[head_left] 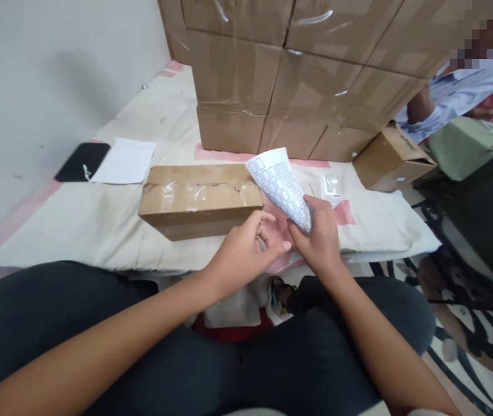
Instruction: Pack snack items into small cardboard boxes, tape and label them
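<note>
My right hand (pixel 321 238) grips a curled sheet of stickers (pixel 278 185), white with rows of blue-outlined rectangular labels. Its lower end is pinched between thumb and fingers, while the top leans over the right end of a taped cardboard box (pixel 200 199). Just left of it, my left hand (pixel 248 245) has loosely bent fingers with the thumb apart from them. I see nothing held in that hand. The closed box lies lengthwise on the cloth-covered table, near my left fingers.
Stacked cardboard boxes (pixel 311 86) rise behind the table. White paper (pixel 123 160) and a black flat item (pixel 82 162) lie at left, beside the wall. A clear plastic piece (pixel 332 190) sits at right, near another carton (pixel 396 159). A person's sleeve (pixel 467 92) shows beyond.
</note>
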The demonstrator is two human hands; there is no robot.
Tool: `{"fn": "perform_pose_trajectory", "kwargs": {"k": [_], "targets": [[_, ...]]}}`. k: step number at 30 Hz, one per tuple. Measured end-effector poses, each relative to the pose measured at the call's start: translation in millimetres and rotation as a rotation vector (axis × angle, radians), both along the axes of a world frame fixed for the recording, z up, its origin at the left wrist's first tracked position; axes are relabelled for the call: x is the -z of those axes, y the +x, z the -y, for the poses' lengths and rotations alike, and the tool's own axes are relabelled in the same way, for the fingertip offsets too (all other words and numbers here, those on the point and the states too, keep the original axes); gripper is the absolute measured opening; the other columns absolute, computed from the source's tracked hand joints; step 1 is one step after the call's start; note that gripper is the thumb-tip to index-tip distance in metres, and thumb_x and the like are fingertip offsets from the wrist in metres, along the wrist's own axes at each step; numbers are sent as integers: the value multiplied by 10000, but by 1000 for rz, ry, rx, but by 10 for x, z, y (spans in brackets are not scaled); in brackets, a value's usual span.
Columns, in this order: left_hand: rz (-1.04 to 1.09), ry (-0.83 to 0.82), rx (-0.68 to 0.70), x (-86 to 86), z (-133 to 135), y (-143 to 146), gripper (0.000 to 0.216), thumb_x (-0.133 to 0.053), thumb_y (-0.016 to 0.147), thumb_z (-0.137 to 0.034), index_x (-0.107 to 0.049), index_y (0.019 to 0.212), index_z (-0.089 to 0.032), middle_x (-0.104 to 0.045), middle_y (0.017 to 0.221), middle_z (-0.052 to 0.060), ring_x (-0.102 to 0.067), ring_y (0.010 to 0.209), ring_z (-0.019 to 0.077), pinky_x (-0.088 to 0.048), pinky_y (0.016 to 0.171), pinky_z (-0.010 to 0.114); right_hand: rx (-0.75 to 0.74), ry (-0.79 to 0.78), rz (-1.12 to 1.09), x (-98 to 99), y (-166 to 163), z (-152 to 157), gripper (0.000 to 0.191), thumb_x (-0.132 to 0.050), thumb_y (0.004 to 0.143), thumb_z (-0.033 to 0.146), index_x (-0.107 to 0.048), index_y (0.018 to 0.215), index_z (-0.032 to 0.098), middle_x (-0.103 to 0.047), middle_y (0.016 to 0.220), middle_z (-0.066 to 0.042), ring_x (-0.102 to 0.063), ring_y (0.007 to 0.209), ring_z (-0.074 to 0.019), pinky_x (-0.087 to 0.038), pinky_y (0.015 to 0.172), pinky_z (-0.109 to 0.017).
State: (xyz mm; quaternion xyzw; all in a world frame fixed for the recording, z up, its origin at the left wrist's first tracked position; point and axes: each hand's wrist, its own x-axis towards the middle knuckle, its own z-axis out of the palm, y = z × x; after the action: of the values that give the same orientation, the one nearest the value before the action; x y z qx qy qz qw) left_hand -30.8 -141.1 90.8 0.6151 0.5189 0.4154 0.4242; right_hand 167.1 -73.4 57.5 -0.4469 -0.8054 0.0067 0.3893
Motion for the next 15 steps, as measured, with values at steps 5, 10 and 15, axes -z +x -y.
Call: {"fn": "perform_pose_trajectory", "kwargs": {"k": [5,10,15], "targets": [[362,-231,-20,434,-140,127,647,-770,797,-456,-467,1306,-195,-569,1386,161,-655,1079,220,-564,902,373,-57,-99,-97,173,-195,477,776,-666,865,288,-284,1535,207,-410,1442,-196,-433,1375,-349,-419,1129,-601],[555,-251,33,395,-134,126,428,-747,826,-401,-566,1138,-171,-694,1234,116,-657,1152,249,-538,990,382,-233,-441,-480,229,-272,645,869,-779,795,376,-307,1514,256,-432,1486,-172,-480,1377,-320,-462,1117,-562],[406,-181,-41,411,-129,78,371,-691,854,-439,-594,1083,-164,-704,1163,98,-669,1053,225,-548,887,342,-262,-1024,-1180,89,-172,381,575,-745,811,434,-540,1295,200,-669,1289,-142,-658,1179,-300,-555,1008,-506]]}}
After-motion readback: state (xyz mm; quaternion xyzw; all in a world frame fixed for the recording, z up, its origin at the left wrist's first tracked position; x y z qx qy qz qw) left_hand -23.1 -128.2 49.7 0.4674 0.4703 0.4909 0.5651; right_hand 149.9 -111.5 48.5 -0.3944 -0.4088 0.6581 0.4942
